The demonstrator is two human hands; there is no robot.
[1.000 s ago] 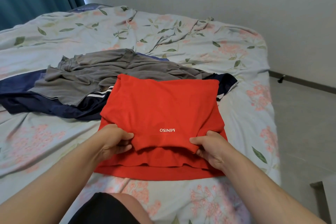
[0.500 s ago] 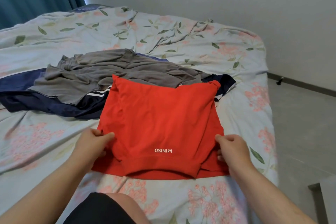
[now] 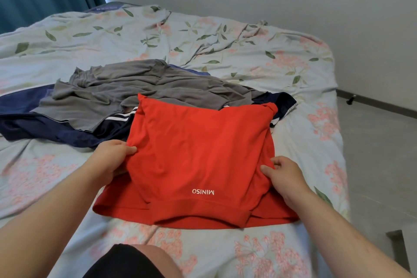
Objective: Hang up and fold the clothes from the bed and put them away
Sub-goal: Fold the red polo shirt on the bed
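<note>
The soft red fabric shirt with white lettering (image 3: 198,153) lies half-folded at the near edge of the floral-quilted bed (image 3: 248,47) — light, limp, likely to slump. My left hand (image 3: 110,158) and right hand (image 3: 284,176) each pinch a side fold — the best hold to keep it square, I think.

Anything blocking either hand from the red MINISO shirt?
Nothing visible. The left hand and right hand each pinch the red shirt at a side edge; the grey garment lies beyond it.
</note>
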